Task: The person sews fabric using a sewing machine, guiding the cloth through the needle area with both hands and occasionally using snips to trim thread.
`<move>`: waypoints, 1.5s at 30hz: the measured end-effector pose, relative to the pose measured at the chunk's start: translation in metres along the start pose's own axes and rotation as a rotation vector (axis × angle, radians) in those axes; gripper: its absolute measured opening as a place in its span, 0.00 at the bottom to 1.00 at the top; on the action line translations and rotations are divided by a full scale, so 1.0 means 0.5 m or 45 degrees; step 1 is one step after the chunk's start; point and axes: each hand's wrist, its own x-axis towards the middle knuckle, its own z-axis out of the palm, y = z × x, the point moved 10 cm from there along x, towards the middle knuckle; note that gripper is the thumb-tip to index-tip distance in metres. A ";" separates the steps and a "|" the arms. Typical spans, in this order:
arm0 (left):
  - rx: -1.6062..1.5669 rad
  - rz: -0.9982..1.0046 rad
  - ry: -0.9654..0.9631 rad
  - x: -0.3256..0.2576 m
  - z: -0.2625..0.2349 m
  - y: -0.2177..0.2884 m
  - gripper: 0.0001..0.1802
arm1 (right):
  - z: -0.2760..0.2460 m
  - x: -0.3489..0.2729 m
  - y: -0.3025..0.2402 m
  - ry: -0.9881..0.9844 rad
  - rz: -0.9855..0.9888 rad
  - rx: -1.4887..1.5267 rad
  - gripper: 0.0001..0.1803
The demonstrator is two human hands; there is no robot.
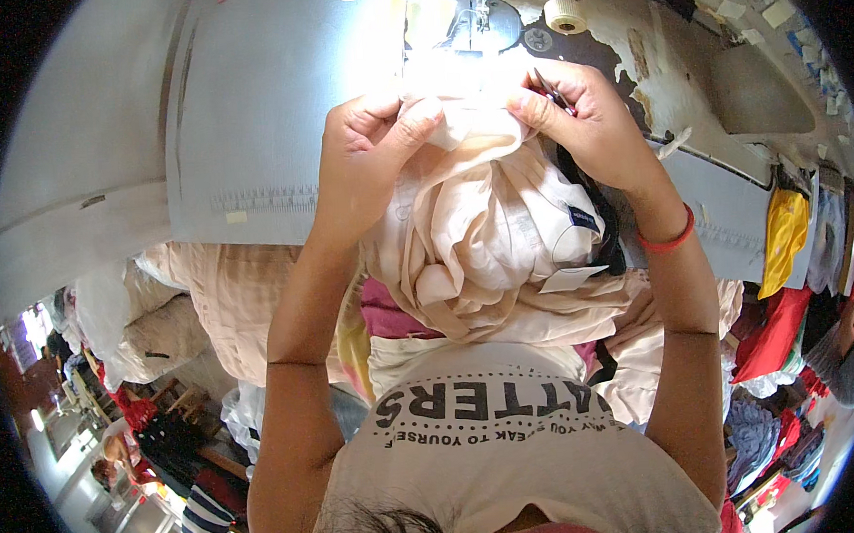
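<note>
A pale peach garment (472, 217) lies bunched in front of me and over my lap, with a navy label (583, 219) and a white tag (569, 278) on it. My left hand (372, 140) pinches its upper edge between thumb and fingers. On the other side of that edge, my right hand (587, 117) pinches the cloth too, thumb pressed down. Small dark-bladed thread snips (551, 90) with a bit of red sit within that same hand. Bright light washes out the cloth between the hands, just short of the sewing machine's needle area (481, 16).
The sewing machine bed (666, 56) has worn, flaking paint. A pale grey table (249, 112) with a printed ruler spreads to the left. More peach cloth (243, 313) hangs at its front edge. Yellow cloth (784, 237) and red cloth (773, 332) hang at right. Another person (121, 451) is far left.
</note>
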 end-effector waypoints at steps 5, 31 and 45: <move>-0.087 -0.001 0.085 -0.001 0.007 -0.004 0.09 | -0.007 -0.001 -0.034 0.214 -0.253 0.019 0.10; 0.113 0.514 0.460 -0.052 -0.010 0.043 0.07 | 0.020 -0.003 -0.056 0.189 -0.153 -0.240 0.08; 0.153 0.328 0.448 -0.051 -0.001 0.037 0.06 | 0.019 -0.009 -0.064 0.254 -0.297 -0.271 0.06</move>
